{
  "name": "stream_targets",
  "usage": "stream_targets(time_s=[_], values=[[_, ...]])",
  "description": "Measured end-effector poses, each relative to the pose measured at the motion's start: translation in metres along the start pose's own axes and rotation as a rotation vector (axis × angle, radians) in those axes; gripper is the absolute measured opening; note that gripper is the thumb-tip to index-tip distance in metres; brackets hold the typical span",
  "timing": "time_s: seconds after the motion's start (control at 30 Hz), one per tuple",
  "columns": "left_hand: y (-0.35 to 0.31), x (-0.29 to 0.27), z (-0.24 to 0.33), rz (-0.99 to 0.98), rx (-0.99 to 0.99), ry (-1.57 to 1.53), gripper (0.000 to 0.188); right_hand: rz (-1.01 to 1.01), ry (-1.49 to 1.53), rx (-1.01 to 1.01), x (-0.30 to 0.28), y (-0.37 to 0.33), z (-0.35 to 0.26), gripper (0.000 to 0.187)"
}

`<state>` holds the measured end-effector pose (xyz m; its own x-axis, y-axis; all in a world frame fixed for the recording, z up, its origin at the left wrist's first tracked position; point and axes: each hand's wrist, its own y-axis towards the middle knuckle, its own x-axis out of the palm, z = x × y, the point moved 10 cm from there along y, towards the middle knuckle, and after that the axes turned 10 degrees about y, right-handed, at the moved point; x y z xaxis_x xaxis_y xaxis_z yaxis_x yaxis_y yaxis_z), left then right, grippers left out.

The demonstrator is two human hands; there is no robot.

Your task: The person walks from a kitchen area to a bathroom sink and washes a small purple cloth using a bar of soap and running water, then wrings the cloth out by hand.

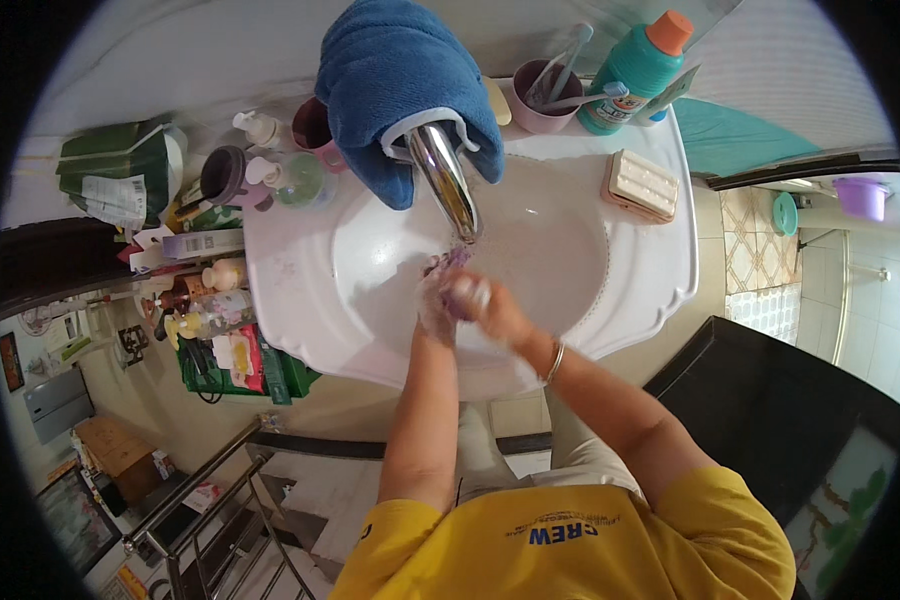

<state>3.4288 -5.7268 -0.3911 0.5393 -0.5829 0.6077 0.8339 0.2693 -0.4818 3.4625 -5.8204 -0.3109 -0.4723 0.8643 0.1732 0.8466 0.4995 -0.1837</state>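
1. The left hand [436, 308], coated in pale suds, is over the white basin [370, 250], just below the chrome faucet [445, 185].
2. The right hand [500, 316] is blurred, its fingers bent against the left; a bangle [555, 363] circles its wrist.
3. A purple patch [462, 299] shows between the 2 hands; blur hides its kind. I cannot tell whether either hand grips it.
4. A blue towel [400, 85] wraps the faucet's upper end.
5. A pink cup [543, 120] with toothbrushes and a teal bottle [615, 90] stand behind the basin.
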Motion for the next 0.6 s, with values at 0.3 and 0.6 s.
stream_targets(time_s=[0.3, 0.6], values=[[0.004, 0.056, -0.017, 0.073, -0.069, -0.097, 0.034, 0.283, -0.580, 0.028, -0.030, 0.051, -0.026, 0.021], [-0.007, 0.038, -0.024, 0.245, -0.245, 0.120, 0.039, -0.010, -0.725, -0.232, -0.025, 0.061, -0.031, 0.032]])
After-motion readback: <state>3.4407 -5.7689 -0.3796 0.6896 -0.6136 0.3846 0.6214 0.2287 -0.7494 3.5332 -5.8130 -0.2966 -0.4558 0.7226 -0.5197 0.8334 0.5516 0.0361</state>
